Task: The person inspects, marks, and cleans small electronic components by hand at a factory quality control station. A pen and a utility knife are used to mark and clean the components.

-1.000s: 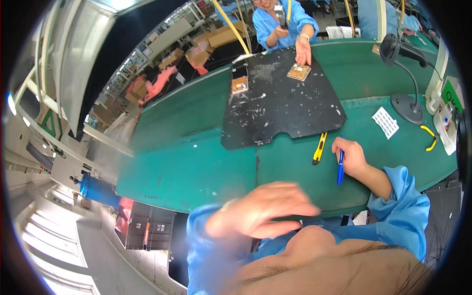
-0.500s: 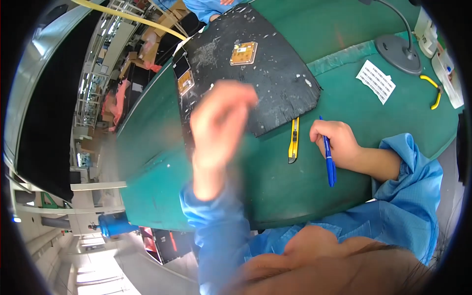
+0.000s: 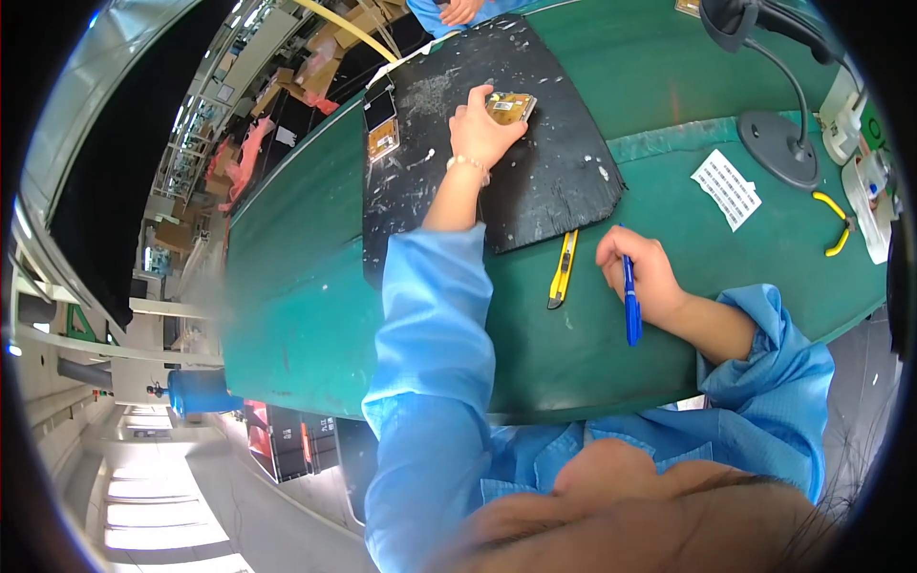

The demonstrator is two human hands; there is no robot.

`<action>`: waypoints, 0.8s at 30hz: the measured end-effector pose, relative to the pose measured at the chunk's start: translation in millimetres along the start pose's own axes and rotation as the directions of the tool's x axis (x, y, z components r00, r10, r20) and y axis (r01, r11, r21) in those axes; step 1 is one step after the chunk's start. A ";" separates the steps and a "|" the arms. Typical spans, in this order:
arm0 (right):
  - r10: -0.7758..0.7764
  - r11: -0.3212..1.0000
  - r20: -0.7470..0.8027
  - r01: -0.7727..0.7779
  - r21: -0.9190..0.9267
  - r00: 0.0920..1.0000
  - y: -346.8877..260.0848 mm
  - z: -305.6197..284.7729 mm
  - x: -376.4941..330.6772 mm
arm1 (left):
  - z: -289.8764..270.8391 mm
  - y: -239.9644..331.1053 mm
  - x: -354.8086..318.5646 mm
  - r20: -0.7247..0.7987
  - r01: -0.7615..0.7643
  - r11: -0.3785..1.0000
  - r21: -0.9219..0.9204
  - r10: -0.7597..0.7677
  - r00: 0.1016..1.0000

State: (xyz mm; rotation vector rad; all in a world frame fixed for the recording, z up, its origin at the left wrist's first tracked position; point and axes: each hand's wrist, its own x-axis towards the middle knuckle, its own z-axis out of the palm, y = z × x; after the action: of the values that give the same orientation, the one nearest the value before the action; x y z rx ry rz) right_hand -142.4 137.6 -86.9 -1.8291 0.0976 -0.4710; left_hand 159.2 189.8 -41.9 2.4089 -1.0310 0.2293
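Observation:
My left hand (image 3: 482, 134), with a beaded bracelet at its wrist, reaches over the black scuffed board (image 3: 430, 205). Its thumb and fingers grip the near-left edges of a rectangular amber electronic panel (image 3: 511, 106) with a small white label. Part of that panel is hidden by the hand. Another amber panel (image 3: 383, 140) lies at the board's left edge, with a dark rectangular piece (image 3: 378, 110) adjoining it. My right hand (image 3: 650, 277) rests on the green mat, closed around a blue pen (image 3: 631, 307). Left of it lies a yellow utility knife (image 3: 564, 272), its far end by the board's edge.
A sheet of printed labels (image 3: 728, 189) lies right on the green mat (image 3: 315, 315). Behind it stands a grey scanner stand (image 3: 778, 148) with a scanner (image 3: 764, 19). Yellow-handled pliers (image 3: 834, 224) lie far right. Another person's hand (image 3: 461, 11) shows beyond the board.
My left hand has moved forward and taken hold of the amber panel, which now sits slightly turned. My right hand keeps the pen. The whole view has shifted a little.

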 end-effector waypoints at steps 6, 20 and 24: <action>0.087 0.871 -0.049 -0.052 0.489 0.995 3.0 -12.7 9.2 | -16.8 61.9 -102.7 -0.135 -0.294 0.862 -0.414 0.261 0.956; 0.119 0.907 -0.045 -0.090 0.412 0.992 -0.7 -11.7 12.5 | -29.6 75.3 -197.3 0.212 0.211 0.241 -0.947 -0.024 0.977; -0.001 0.933 0.049 -0.017 0.360 0.999 2.6 -9.8 10.4 | -23.2 58.4 -198.7 0.445 0.439 0.077 -0.895 0.079 0.892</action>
State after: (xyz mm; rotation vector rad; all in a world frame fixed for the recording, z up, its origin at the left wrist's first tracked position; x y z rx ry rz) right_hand -136.0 124.8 -84.2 -1.4765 -0.0150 -0.4081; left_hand -20.4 292.6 -67.4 1.1614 -0.5794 -0.8834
